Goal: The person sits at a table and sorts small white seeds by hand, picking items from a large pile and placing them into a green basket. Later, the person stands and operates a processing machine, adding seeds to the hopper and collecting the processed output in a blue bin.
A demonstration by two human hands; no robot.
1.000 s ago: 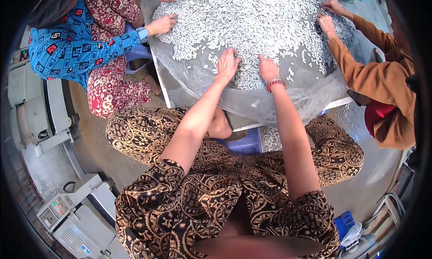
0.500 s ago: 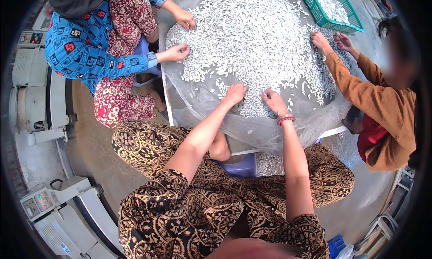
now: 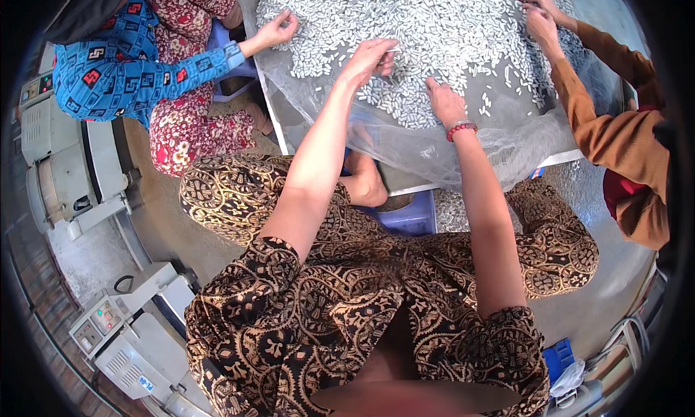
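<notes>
Person's L hand is raised over the near-L part of a broad, loose heap of small white-&-grey cylindrical pcs, thumb & index narrowed on one slim white pc. R hand, w/ a red beaded bracelet at the wrist, is at the heap's near edge, fingers bent; can't tell if they grip any. Heap lies on a grey table w/ a pale edge; crumpled see-thru plastic sheet along the near side. To the L, a co-worker's hand in a blue patterned sleeve is near the heap's L edge; opp. side, brown sleeves, hands close together by the heap's R edge.
</notes>
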